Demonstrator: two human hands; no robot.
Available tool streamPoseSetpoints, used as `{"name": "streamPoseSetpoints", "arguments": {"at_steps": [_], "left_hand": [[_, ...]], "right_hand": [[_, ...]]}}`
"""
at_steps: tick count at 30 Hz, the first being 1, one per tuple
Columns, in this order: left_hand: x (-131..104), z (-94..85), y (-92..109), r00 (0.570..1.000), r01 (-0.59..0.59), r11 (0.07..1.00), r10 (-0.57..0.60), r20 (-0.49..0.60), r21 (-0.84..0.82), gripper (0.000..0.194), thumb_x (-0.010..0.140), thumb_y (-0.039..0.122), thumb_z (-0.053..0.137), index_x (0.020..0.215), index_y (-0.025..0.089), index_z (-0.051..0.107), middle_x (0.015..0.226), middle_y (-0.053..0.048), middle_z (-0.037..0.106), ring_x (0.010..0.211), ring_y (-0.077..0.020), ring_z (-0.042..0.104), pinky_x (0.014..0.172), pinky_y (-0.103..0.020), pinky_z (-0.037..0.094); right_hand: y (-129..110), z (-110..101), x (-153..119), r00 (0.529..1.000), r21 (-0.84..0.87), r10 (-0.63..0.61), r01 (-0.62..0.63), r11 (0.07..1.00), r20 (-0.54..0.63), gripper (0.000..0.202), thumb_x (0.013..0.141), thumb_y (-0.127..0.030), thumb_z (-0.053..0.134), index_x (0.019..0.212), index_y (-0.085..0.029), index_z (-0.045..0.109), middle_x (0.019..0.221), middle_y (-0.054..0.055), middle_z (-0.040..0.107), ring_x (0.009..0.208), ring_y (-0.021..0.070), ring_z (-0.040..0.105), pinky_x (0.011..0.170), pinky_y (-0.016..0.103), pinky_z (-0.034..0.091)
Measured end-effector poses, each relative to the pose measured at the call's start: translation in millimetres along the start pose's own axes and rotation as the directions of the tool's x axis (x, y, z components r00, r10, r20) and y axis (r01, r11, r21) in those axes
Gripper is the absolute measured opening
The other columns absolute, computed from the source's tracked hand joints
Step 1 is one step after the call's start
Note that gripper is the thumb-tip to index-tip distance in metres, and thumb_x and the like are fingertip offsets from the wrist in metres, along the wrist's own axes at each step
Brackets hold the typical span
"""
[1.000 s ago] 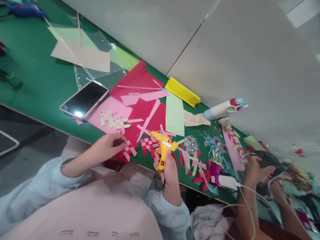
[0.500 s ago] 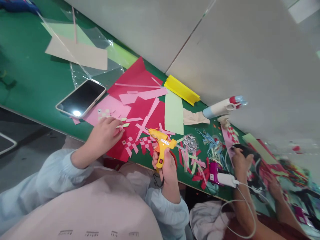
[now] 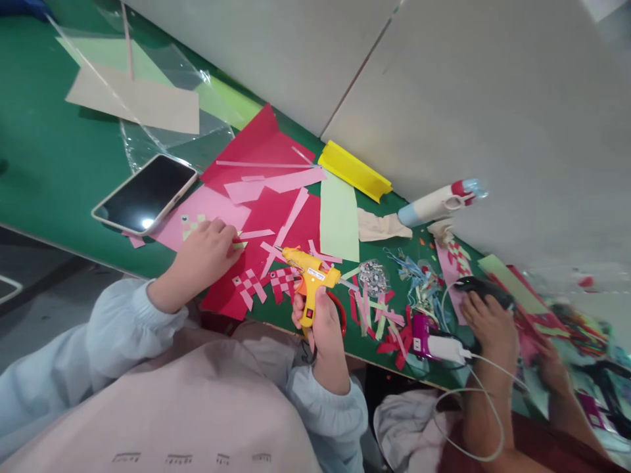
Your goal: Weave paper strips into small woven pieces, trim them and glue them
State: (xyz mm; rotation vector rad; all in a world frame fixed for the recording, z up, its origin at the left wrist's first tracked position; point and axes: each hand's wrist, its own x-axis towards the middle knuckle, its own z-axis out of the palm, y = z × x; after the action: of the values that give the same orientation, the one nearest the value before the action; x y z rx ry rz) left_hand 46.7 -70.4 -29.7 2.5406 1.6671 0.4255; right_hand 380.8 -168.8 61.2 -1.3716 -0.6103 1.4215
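My right hand (image 3: 320, 318) is wrapped round the handle of a yellow glue gun (image 3: 309, 269), whose nozzle points up and left over red paper (image 3: 276, 217). Closed fingers of my left hand (image 3: 210, 253) are at a small green strip (image 3: 240, 245) above the red and pink paper; how they hold it is partly hidden. Beside that hand lies a green-and-white checked piece (image 3: 191, 225) on pink paper. Two pink-and-red woven pieces (image 3: 250, 287) (image 3: 284, 281) rest between my hands.
A phone (image 3: 146, 194) lies at left near clear plastic and beige paper (image 3: 142, 105). Behind are a yellow holder (image 3: 355, 171) and a white bottle (image 3: 434, 205). Paper scraps (image 3: 384, 315) and a purple device (image 3: 422, 334) lie right, near another person's hands (image 3: 488, 318).
The view has shifted slightly, moving most things left. My right hand still grips the glue gun. The other person's nearer hand has moved onto a dark object.
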Motion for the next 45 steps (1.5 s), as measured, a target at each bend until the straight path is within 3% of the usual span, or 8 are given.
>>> {"name": "streamPoseSetpoints", "arguments": {"at_steps": [2, 3, 4, 5, 7, 10, 14, 45], "left_hand": [[-0.5, -1.3, 0.3, 1.000, 0.006, 1.000, -0.005, 0.011, -0.008, 0.028, 0.092, 0.034, 0.045, 0.091, 0.014, 0.065, 0.089, -0.015, 0.066, 0.088, -0.0303, 0.063, 0.088, -0.045, 0.051], [-0.7, -2.0, 0.2, 1.000, 0.011, 1.000, -0.010, 0.018, -0.019, 0.029, 0.092, 0.033, 0.044, 0.091, 0.014, 0.065, 0.090, -0.015, 0.066, 0.088, -0.0304, 0.063, 0.089, -0.045, 0.051], [-1.1, -2.6, 0.0, 1.000, 0.019, 0.999, -0.018, 0.025, -0.033, 0.029, 0.092, 0.032, 0.043, 0.091, 0.014, 0.065, 0.090, -0.015, 0.067, 0.089, -0.0304, 0.064, 0.089, -0.045, 0.050], [-1.4, -3.3, -0.5, 0.999, 0.028, 0.998, -0.027, 0.034, -0.051, 0.029, 0.092, 0.031, 0.043, 0.090, 0.014, 0.065, 0.089, -0.015, 0.067, 0.088, -0.0302, 0.064, 0.090, -0.045, 0.050], [-2.0, -5.2, -2.0, 0.997, 0.058, 0.994, -0.053, 0.052, -0.094, 0.028, 0.091, 0.031, 0.042, 0.089, 0.015, 0.065, 0.088, -0.015, 0.067, 0.088, -0.0295, 0.064, 0.089, -0.043, 0.050], [-2.2, -10.5, -4.4, 0.990, 0.122, 0.981, -0.108, 0.096, -0.153, 0.028, 0.091, 0.035, 0.043, 0.086, 0.017, 0.064, 0.089, -0.013, 0.068, 0.087, -0.0282, 0.064, 0.080, -0.039, 0.049], [-0.2, -20.6, -7.2, 0.967, 0.209, 0.953, -0.168, 0.189, -0.219, 0.027, 0.090, 0.038, 0.045, 0.086, 0.017, 0.063, 0.090, -0.011, 0.069, 0.082, -0.0241, 0.061, 0.071, -0.034, 0.044], [7.8, -25.5, -26.3, 0.934, 0.291, 0.881, -0.177, 0.312, -0.372, 0.034, 0.088, 0.047, 0.045, 0.080, 0.020, 0.064, 0.082, -0.007, 0.071, 0.071, -0.0202, 0.061, 0.063, -0.033, 0.040]], "right_hand": [[45.9, 42.5, -6.3, 1.000, -0.116, 0.015, -0.012, 0.993, 0.021, 0.041, 0.088, -0.041, 0.075, 0.122, -0.022, 0.062, 0.113, 0.005, 0.070, 0.094, 0.0220, 0.068, 0.076, 0.038, 0.061], [64.2, 59.2, -7.9, 0.999, -0.127, 0.033, -0.028, 0.991, 0.038, 0.036, 0.098, -0.038, 0.062, 0.126, -0.017, 0.061, 0.126, 0.010, 0.064, 0.107, 0.0236, 0.066, 0.089, 0.044, 0.059], [78.2, 71.7, -8.2, 0.998, -0.149, 0.039, -0.031, 0.988, 0.048, 0.050, 0.109, -0.039, 0.024, 0.127, -0.012, 0.062, 0.126, 0.010, 0.062, 0.117, 0.0255, 0.064, 0.093, 0.047, 0.055], [88.0, 79.9, -7.5, 0.998, -0.148, 0.049, -0.042, 0.988, 0.046, 0.037, 0.098, -0.037, 0.062, 0.128, -0.017, 0.061, 0.130, 0.010, 0.063, 0.111, 0.0249, 0.065, 0.092, 0.046, 0.057], [97.2, 86.0, -3.6, 0.996, -0.166, 0.061, -0.050, 0.985, 0.058, 0.036, 0.099, -0.037, 0.060, 0.128, -0.017, 0.061, 0.129, 0.010, 0.063, 0.110, 0.0244, 0.065, 0.092, 0.045, 0.058], [98.0, 85.3, 3.3, 0.994, -0.182, 0.074, -0.060, 0.981, 0.075, 0.043, 0.098, -0.055, 0.053, 0.105, -0.015, 0.067, 0.101, 0.008, 0.070, 0.083, 0.0193, 0.069, 0.069, 0.032, 0.058], [93.5, 93.3, 7.4, 0.989, -0.252, 0.068, -0.033, 0.967, 0.131, 0.055, 0.090, -0.071, 0.049, 0.081, -0.018, 0.060, 0.072, 0.002, 0.063, 0.053, 0.0115, 0.055, 0.048, 0.025, 0.045], [85.1, 119.0, 19.5, 0.983, -0.371, 0.147, -0.097, 0.924, 0.109, 0.059, 0.085, -0.078, 0.050, 0.085, -0.019, 0.056, 0.069, -0.001, 0.054, 0.051, 0.0088, 0.048, 0.045, 0.023, 0.038]]}}
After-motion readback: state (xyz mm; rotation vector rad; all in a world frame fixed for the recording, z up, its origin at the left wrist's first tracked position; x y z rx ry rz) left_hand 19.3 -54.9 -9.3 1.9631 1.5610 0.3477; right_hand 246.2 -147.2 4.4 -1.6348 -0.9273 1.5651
